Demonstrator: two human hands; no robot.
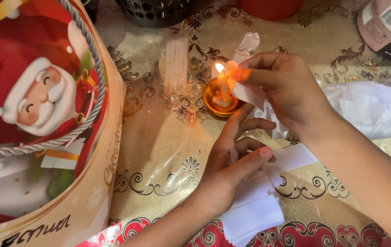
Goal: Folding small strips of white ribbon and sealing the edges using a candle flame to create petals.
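My right hand (283, 87) pinches a white paper strip (246, 92) and holds its end right at the flame of a small lit candle in a gold cup (219, 97). The strip's upper end sticks up past my fingers. My left hand (232, 164) rests on the table just below the candle cup, fingers spread and pointing toward it, its heel lying on a stack of white paper pieces (255, 215). It holds nothing that I can see.
A large gift bag (44, 119) with a Santa picture and rope handle fills the left side. A clear packet of white sticks (176, 66) lies behind the candle. Crumpled white plastic (369, 107) sits right, a black perforated basket (154, 11) at the back.
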